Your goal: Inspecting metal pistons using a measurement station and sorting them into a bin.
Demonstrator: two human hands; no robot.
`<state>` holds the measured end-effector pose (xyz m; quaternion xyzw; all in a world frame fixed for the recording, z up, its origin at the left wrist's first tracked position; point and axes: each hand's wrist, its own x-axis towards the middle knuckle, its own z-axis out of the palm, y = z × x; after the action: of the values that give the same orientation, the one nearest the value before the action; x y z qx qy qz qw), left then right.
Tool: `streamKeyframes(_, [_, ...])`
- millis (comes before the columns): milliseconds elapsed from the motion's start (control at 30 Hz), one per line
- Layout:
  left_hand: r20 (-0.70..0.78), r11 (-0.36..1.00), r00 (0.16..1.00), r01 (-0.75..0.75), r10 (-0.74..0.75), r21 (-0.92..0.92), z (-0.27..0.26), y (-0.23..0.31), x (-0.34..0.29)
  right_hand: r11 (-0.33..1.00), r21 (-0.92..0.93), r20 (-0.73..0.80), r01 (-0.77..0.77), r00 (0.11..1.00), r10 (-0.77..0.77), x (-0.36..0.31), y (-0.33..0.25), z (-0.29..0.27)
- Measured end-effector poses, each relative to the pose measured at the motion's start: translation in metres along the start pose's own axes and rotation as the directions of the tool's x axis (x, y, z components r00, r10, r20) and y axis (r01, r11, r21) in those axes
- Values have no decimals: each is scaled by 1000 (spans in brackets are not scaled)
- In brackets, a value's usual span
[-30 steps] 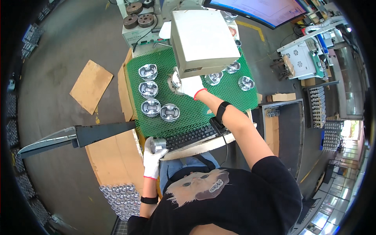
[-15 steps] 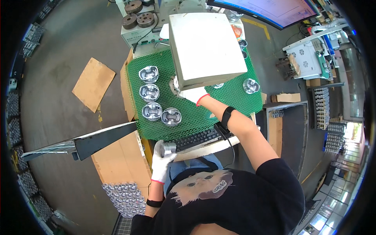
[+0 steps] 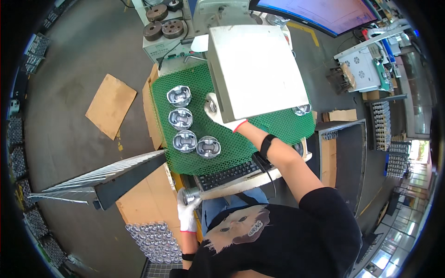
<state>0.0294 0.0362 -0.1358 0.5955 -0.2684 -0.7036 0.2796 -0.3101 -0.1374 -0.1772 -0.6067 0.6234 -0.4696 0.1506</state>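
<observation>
My left hand, in a white glove with a red cuff, is closed around a silver piston beside the keyboard's left end. My right hand, gloved the same way, reaches over the green mesh mat to the left edge of a white box-shaped machine housing. Its fingers curl around a small grey metal part that I cannot make out; the housing covers part of the hand. Left of it, several pistons stand on the mat, one of them the nearest piston. Another piston shows at the mat's right.
A black keyboard lies along the table's near edge. Dark round metal blocks sit at the back left, and a monitor at the back right. A metal rack juts in from the left, above many stacked pistons.
My left hand has come nearer to my body and slightly left, with the piston still in it. The right hand has shifted left from the housing, over the grey metal part. The view has tilted slightly.
</observation>
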Motion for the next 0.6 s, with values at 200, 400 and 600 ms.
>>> streamKeyframes(200, [128, 998, 990, -56, 55, 1, 33, 28, -1, 879, -476, 247, -30, 955, 167, 5, -29, -21])
streamKeyframes(400, [156, 916, 942, -326, 296, 234, 5, 14, -5, 885, -465, 42, -3, 999, 25, -103, -115, -59])
streamKeyframes(600, [404, 270, 730, -615, 552, 741, 56, 63, -44, 11, 559, 742, -829, 506, 440, -219, -172, -53])
